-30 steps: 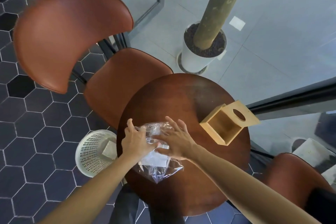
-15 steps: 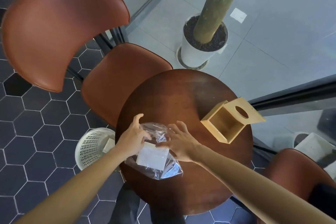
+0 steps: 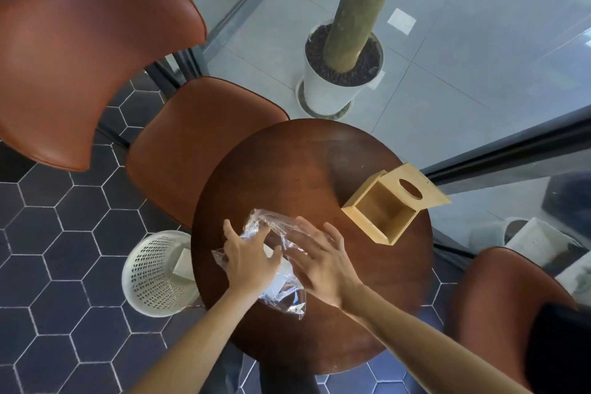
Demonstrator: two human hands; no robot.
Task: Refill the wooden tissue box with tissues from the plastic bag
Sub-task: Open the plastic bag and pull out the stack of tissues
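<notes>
A clear plastic bag (image 3: 271,227) lies crumpled on the round dark wooden table (image 3: 287,163), with a white stack of tissues (image 3: 279,278) inside it. My left hand (image 3: 248,254) rests on the bag's left side, fingers curled into the plastic. My right hand (image 3: 319,256) lies over the bag's right side with fingers spread, palm down on it. The wooden tissue box (image 3: 380,211) stands open and empty at the table's right edge, its lid (image 3: 415,189) with an oval hole tilted back.
A white perforated waste basket (image 3: 156,272) stands on the hexagon-tiled floor left of the table. Brown leather chairs sit at the far left (image 3: 192,150) and near right (image 3: 499,307). A potted trunk in a white pot (image 3: 332,86) stands beyond a glass wall.
Both hands have shifted over the bag, the left now covering more of the tissue stack and the right spread flatter. The bag's top has bunched upward. The camera moved closer.
</notes>
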